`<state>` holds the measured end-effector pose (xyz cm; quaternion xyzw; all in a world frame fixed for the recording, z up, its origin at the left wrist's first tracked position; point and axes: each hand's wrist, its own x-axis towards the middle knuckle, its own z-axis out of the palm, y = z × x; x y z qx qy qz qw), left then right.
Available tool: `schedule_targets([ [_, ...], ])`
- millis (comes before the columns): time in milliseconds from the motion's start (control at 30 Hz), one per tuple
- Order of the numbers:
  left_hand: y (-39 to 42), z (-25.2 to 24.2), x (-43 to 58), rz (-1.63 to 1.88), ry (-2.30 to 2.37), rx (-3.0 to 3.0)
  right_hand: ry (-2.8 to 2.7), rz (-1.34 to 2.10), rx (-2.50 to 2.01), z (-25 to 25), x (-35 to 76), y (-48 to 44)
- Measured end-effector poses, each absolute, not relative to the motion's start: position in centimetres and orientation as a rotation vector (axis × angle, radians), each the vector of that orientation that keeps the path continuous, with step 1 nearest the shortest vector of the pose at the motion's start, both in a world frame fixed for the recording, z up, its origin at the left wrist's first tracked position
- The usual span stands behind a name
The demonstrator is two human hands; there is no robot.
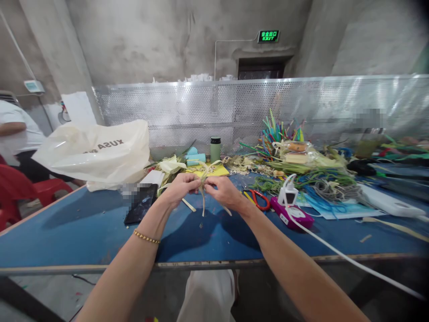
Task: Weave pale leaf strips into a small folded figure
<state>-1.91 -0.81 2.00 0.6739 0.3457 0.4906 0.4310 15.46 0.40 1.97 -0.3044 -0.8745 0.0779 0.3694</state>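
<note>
Pale, dry leaf strips [203, 203] are gathered between my two hands, crossing at a knot-like centre with loose ends sticking out above and below. My left hand [183, 187] pinches them from the left, thumb and fingers pressed together. From the right, my right hand [221, 190] pinches the same strips, its fingertips close to those of the left. Both hands are held above the blue table [187, 241]. Behind them lies a yellow sheet [219, 169] with scraps on it. The fingers partly hide the middle of the strips.
A phone [142, 205] and a plastic bag [97, 147] are on the left. A green bottle [215, 150] stands behind my hands. To the right are red-handled scissors [263, 201], a purple power strip [291, 214] with a white cable, and tangled cords [325, 188]. A person [20, 125] is at far left.
</note>
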Motion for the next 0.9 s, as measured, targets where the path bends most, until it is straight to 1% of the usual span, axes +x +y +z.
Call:
schedule_targets([
  [200, -0.1, 1.8, -2.4, 1.331, 0.913, 1.589, -2.209, 0.441, -0.891, 1.9, 16.6, 0.8],
  [467, -0.4, 2.4, -3.2, 1.409, 0.915, 1.466, -2.223, 0.662, -0.936, 2.5, 18.4, 0.8],
  [600, -0.5, 2.6, -3.4, 1.431, 0.922, 1.418, -2.183, 0.720, -1.037, 3.1, 19.0, 0.2],
  [733, -0.3, 2.6, -3.6, 1.442, 0.929, 1.384, -2.145, 0.657, -1.129, 3.0, 19.7, 0.6],
  [900, 0.3, 2.2, -4.1, 1.483, 0.971, 1.336, -2.145, 0.317, -1.329, 2.4, 20.0, 2.4],
])
